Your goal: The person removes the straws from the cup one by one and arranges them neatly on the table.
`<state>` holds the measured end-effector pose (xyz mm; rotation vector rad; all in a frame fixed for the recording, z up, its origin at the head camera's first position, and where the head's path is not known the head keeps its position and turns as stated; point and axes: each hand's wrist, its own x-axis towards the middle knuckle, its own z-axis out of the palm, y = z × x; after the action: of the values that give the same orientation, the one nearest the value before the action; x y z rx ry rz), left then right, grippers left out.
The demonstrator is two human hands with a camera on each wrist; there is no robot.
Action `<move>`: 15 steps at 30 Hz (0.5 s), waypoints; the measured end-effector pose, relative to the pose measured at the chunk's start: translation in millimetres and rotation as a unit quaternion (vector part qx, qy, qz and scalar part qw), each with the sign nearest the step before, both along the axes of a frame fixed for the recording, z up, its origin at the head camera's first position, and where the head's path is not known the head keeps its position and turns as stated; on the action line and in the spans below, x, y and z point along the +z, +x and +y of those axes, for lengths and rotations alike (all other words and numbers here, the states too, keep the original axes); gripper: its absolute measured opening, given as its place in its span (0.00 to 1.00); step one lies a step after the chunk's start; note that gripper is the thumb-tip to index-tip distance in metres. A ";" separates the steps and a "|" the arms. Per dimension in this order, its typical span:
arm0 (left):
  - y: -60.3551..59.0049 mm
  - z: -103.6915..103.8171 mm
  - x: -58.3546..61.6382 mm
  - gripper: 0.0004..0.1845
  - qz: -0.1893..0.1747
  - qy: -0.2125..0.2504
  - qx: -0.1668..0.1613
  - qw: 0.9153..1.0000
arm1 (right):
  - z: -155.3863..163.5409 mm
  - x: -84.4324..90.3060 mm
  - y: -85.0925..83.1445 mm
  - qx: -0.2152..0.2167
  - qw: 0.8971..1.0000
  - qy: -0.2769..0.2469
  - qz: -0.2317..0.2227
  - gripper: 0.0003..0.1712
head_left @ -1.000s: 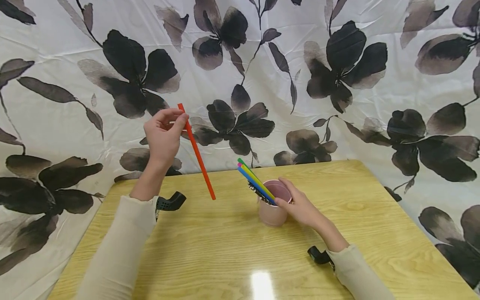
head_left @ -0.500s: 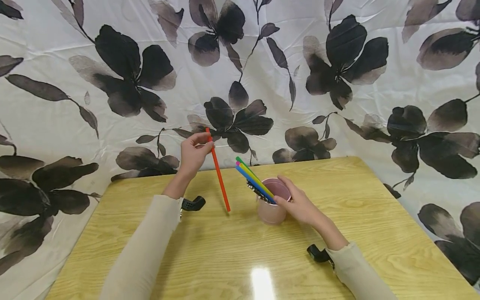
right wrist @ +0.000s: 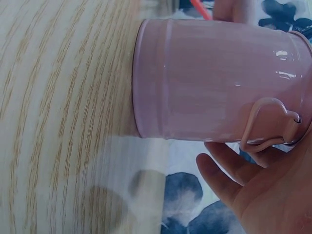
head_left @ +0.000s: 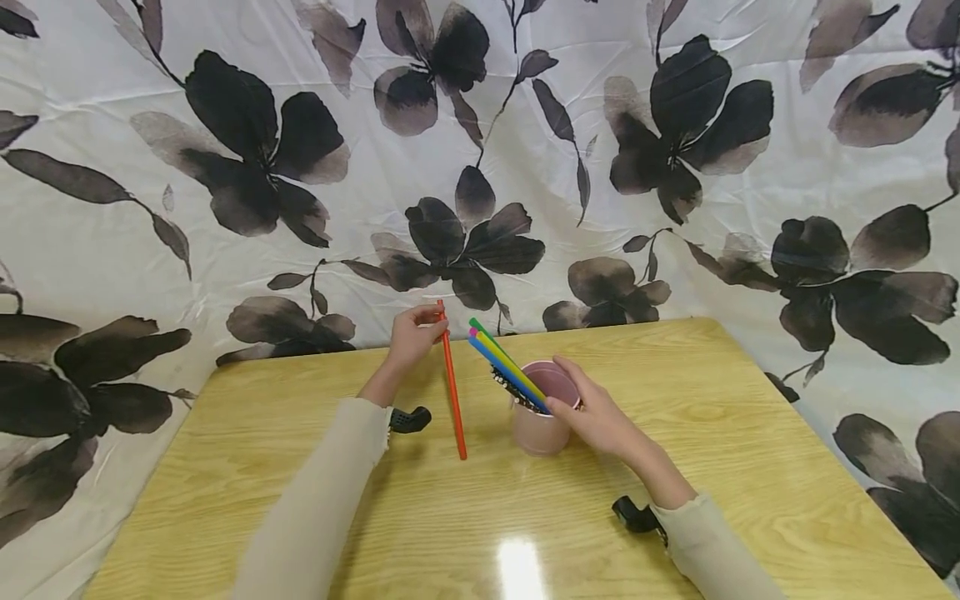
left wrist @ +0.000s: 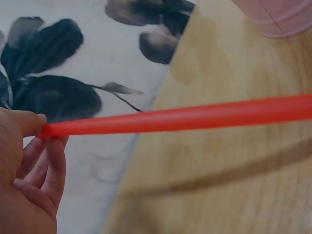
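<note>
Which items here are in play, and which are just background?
In play:
left hand pinching red straw
right hand holding pink cup
coloured straws in the cup

Background:
wooden table
floral cloth

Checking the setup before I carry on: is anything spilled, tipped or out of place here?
Nothing stands out. The pink cup stands upright on the table with its straws leaning inside, and the left hand pinches a red straw.

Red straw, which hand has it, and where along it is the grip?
The left hand pinches the red straw at its top end.
</note>
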<state>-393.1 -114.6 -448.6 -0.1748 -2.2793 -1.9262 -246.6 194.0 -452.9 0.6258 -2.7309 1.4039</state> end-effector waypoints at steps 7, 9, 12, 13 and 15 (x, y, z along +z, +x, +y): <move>-5.1 11.6 -21.8 0.16 -0.038 -0.004 -0.013 0.999 | 3.6 2.2 -1.5 -0.001 1.000 0.001 0.003 0.40; -5.7 12.2 -27.5 0.16 -0.050 0.004 -0.014 0.999 | 2.7 1.8 -2.1 0.001 1.000 -0.001 0.004 0.40; -5.7 13.2 -35.8 0.16 -0.070 0.004 -0.014 0.997 | 1.8 0.0 -2.1 0.004 1.000 -0.006 0.001 0.40; -5.4 13.7 -38.1 0.15 -0.075 0.002 -0.013 0.997 | 1.7 -0.7 -1.7 0.004 1.000 -0.006 0.000 0.40; -5.1 15.2 -42.1 0.15 -0.084 0.000 -0.009 0.996 | 1.6 -2.0 -1.1 0.005 1.000 -0.008 -0.002 0.40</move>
<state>-398.2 -99.4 -490.7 -0.0338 -2.3894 -2.0214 -247.7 195.6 -455.0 0.6379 -2.7207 1.4275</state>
